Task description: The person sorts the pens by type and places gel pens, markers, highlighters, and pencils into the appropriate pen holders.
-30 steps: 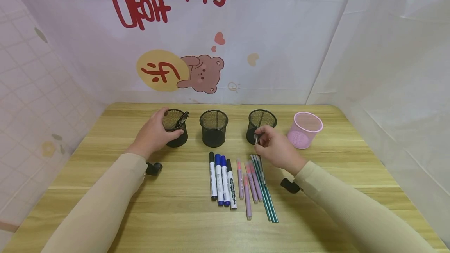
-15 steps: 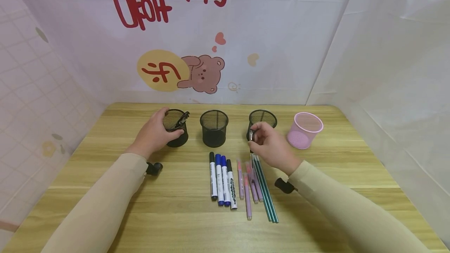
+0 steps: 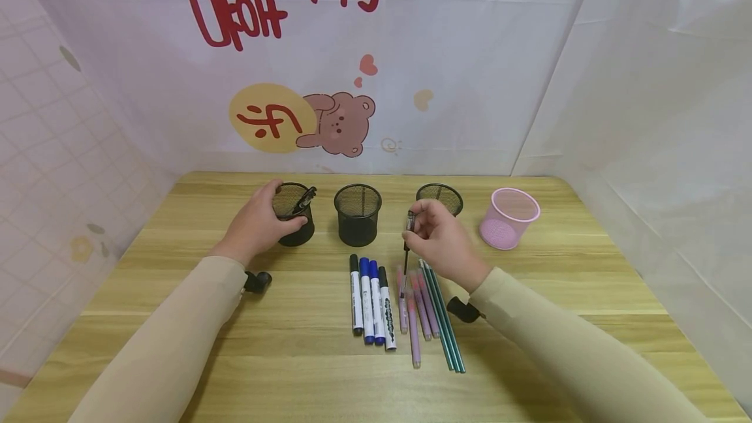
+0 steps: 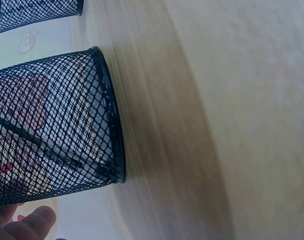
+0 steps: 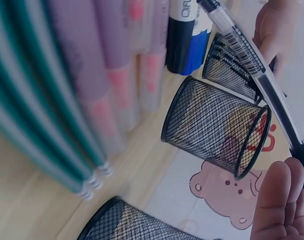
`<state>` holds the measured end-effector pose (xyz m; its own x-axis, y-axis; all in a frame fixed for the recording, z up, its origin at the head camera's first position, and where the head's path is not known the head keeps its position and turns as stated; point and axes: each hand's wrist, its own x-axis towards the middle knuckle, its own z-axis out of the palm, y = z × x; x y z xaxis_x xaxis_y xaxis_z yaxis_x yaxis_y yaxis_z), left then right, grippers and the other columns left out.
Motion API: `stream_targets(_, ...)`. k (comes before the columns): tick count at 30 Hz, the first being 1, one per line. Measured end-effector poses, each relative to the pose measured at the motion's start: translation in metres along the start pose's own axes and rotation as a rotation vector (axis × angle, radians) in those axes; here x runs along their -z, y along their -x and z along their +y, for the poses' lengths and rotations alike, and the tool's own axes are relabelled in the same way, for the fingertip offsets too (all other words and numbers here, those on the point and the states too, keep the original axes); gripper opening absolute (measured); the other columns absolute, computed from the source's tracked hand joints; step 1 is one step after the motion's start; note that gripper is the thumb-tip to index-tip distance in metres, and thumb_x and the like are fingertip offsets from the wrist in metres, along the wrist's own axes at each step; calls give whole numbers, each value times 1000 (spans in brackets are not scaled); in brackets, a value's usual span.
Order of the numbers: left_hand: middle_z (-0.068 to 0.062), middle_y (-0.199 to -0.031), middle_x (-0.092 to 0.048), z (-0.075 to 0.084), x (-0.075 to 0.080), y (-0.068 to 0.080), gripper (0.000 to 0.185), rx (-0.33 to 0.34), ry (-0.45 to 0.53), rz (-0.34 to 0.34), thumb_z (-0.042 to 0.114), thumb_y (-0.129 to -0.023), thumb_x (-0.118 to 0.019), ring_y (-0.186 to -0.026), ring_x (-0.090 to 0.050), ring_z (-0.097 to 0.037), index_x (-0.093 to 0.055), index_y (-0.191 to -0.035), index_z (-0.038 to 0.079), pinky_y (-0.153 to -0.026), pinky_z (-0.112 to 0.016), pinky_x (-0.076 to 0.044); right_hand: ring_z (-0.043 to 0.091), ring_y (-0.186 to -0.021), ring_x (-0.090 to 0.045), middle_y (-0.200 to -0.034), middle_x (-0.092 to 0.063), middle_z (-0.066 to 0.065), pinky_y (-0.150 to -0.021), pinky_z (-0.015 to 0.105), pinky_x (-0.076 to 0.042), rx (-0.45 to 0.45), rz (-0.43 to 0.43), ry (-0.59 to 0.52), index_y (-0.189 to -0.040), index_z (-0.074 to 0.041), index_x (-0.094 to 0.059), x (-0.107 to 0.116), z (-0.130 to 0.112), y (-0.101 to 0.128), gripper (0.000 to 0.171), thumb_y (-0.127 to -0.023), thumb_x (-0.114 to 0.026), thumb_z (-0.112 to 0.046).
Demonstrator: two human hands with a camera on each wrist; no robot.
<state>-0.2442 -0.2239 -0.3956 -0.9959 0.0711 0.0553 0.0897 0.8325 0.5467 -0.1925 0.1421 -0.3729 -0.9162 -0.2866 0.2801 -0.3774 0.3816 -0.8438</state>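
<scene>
A: In the head view, the right hand (image 3: 446, 240) has shifted left since the earlier frame, carrying the clear pen (image 3: 406, 253) from over the green pencils (image 3: 443, 318) toward the purple pens (image 3: 414, 328).

B: And the left hand (image 3: 258, 220)?

A: Unmoved, curved around the leftmost mesh cup (image 3: 298, 234), where another pen (image 3: 305, 198) leans. The right one pinches the clear pen near its top, lower end hanging down.

B: Any risk?

A: I'd say the hanging end could snag the purple pens or the markers (image 3: 369, 299) if carried low. Pinched near one end, it might then swivel.

B: What does the left wrist view add?

A: The cup stands on the table, the leaning pen slanting behind its mesh. Fingertips (image 4: 39, 220) show near the rim; how firmly they press, I can't tell.

B: And the right wrist view?

A: The clear pen looks slim and straight: transparent barrel, barcode print, dark ends, fingers against one of them.
</scene>
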Motion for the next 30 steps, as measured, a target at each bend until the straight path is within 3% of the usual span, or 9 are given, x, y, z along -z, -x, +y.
stream_targets(20,-24,-168,-32,-1,0,0,104,2,2,1,55,-90,-77,-152,-36,-49,-23,-167,10,-119,-70,-35,19,-80,-61,-92,-62,9,-70,20,-52,33,65,-41,-123,-3,-54,-24,-21,-13,36,-93,-72,2)
stream_targets(30,-24,-167,-33,-1,0,0,104,1,4,5,54,-90,-78,-152,-37,-48,-23,-167,10,-120,-69,-34,14,-80,-64,-99,-63,10,-70,20,-54,23,100,-78,-126,0,-54,-39,-32,-24,38,-93,-74,-1)
